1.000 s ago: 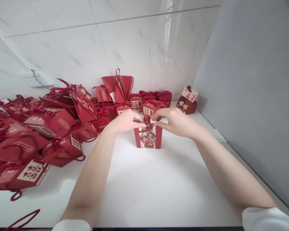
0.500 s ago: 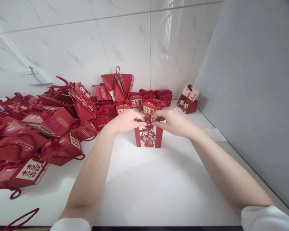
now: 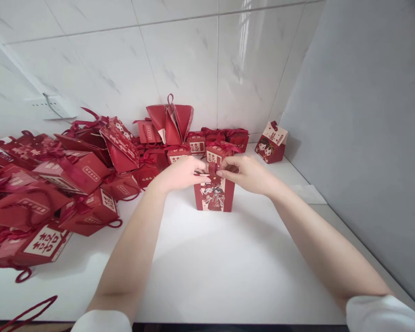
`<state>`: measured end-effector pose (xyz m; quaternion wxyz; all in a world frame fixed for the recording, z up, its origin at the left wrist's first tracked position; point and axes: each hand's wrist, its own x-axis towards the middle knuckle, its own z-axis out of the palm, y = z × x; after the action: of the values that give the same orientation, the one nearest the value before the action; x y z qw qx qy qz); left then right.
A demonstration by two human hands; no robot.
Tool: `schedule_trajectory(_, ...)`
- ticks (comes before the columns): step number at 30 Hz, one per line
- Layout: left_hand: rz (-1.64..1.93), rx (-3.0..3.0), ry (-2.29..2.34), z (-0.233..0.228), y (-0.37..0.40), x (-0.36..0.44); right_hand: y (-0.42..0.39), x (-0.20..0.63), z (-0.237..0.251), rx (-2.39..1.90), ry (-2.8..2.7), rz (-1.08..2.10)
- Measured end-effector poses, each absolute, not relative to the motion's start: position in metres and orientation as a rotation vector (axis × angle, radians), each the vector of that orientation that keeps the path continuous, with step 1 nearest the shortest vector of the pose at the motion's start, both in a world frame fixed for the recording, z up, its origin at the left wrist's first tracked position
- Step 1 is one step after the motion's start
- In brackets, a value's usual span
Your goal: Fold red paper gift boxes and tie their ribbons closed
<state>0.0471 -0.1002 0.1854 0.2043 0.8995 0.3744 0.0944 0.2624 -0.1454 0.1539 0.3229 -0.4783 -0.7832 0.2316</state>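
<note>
A small red gift box (image 3: 214, 197) with a printed couple on its front stands upright on the white table (image 3: 207, 272). My left hand (image 3: 181, 173) pinches the left side of its top flaps. My right hand (image 3: 247, 173) pinches the right side, fingertips at the small red tab with a gold stud (image 3: 212, 169) that sticks up from the top. Both hands meet over the box's top, so the flaps beneath them are hidden.
A large heap of red gift boxes and bags with ribbons (image 3: 55, 184) covers the table's left and back. One finished box (image 3: 271, 144) leans near the back right corner. A grey panel (image 3: 366, 138) bounds the right side; a tiled wall (image 3: 180, 60) stands behind.
My two hands have drawn closer together over the box's top, the right fingertips moving left onto the red tab. The box has stayed in place.
</note>
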Motion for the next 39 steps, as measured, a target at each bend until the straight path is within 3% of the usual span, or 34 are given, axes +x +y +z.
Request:
schedule_trajectory(8, 0.235, 2.502, 1.004, 0.1852, -0.0985, 0.0446, -0.1408, 0.264, 0.1535, -1.251, -2.092, 0.681)
schedule_trajectory(21, 0.217, 2.502, 0.975, 0.1808, -0.0955, 0.0446, -0.1417, 0.2638, 0.15, -1.163, -2.223, 0.38)
schedule_trajectory(39, 0.151, 2.549, 0.883, 0.1861, -0.0997, 0.0444, -0.1433, 0.2603, 0.1527, -1.183, -2.212, 0.575)
